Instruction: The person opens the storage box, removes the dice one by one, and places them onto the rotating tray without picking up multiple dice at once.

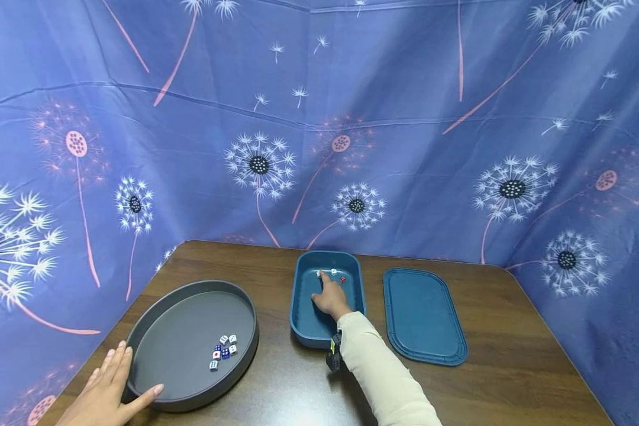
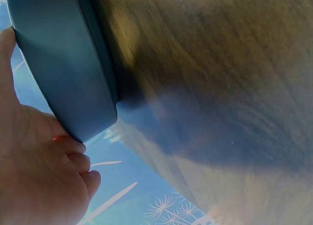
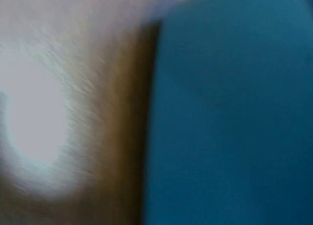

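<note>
At the left, my left hand (image 1: 106,384) lies against the rim of a round dark grey tray (image 1: 247,307), its thumb over the near edge. The left wrist view shows that hand (image 2: 39,156) touching the tray's outer wall (image 2: 63,63). Inside the tray are several dice, white ones (image 1: 232,349) and blue ones (image 1: 225,354). My right hand (image 1: 331,299) reaches into a blue bin (image 1: 300,331), with the index finger extended at a white die (image 1: 319,274); contact is unclear. Another white die (image 1: 333,271) and a red die (image 1: 342,280) lie beside it.
A blue lid (image 1: 425,313) lies flat on the wooden table (image 1: 490,319), right of the bin. A blue dandelion-print cloth (image 1: 415,177) hangs behind the table and along its sides. The right wrist view is blurred, showing the bin's blue wall (image 3: 230,127).
</note>
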`<state>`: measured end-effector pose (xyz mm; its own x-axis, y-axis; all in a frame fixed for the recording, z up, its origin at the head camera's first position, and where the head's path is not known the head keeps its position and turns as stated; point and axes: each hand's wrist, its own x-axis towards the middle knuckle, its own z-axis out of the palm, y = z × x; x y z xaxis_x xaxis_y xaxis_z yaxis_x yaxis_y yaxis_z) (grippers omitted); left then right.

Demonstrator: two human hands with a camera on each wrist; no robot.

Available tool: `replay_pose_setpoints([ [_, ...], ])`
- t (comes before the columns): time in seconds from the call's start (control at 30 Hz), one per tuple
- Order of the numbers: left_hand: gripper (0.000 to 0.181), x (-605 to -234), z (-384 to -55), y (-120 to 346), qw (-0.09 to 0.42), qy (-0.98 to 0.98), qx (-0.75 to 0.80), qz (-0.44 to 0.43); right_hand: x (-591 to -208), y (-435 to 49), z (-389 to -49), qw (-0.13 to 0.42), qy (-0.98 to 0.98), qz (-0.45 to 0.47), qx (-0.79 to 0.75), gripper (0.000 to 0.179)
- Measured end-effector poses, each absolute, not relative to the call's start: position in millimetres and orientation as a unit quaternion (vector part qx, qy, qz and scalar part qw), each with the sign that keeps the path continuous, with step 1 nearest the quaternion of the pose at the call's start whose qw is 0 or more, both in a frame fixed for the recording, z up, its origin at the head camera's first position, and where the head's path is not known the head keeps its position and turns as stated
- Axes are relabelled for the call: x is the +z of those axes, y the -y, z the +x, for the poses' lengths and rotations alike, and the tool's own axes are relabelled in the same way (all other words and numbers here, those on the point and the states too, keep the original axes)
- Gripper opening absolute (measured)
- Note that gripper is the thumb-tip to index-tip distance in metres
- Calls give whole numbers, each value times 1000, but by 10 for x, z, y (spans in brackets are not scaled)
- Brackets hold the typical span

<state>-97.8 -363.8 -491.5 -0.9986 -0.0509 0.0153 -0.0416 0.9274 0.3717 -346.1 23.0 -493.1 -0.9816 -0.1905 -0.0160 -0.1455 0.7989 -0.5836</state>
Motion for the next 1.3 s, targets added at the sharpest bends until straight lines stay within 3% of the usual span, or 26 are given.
replay_pose_setpoints([
  [0.33,105,-4920,-976,3654,15,983,-181,21,-4935,-184,-3208,4,-936,-58,-346,63],
  [0.57,104,-4899,-996,3653,11,983,-184,17,-4725,-192,-3130,73,-934,-57,-345,69],
  [0.67,104,-4901,-998,3658,13,983,-184,15,-4572,-213,-3210,70,-933,-77,-345,59],
  [0.93,106,-4949,-994,3647,4,981,-193,26,-4579,-274,-3491,-38,-918,-41,-392,25],
  [1.3,105,-4896,-972,3627,7,981,-193,29,-4667,-288,-3620,-15,-904,-12,-428,22],
])
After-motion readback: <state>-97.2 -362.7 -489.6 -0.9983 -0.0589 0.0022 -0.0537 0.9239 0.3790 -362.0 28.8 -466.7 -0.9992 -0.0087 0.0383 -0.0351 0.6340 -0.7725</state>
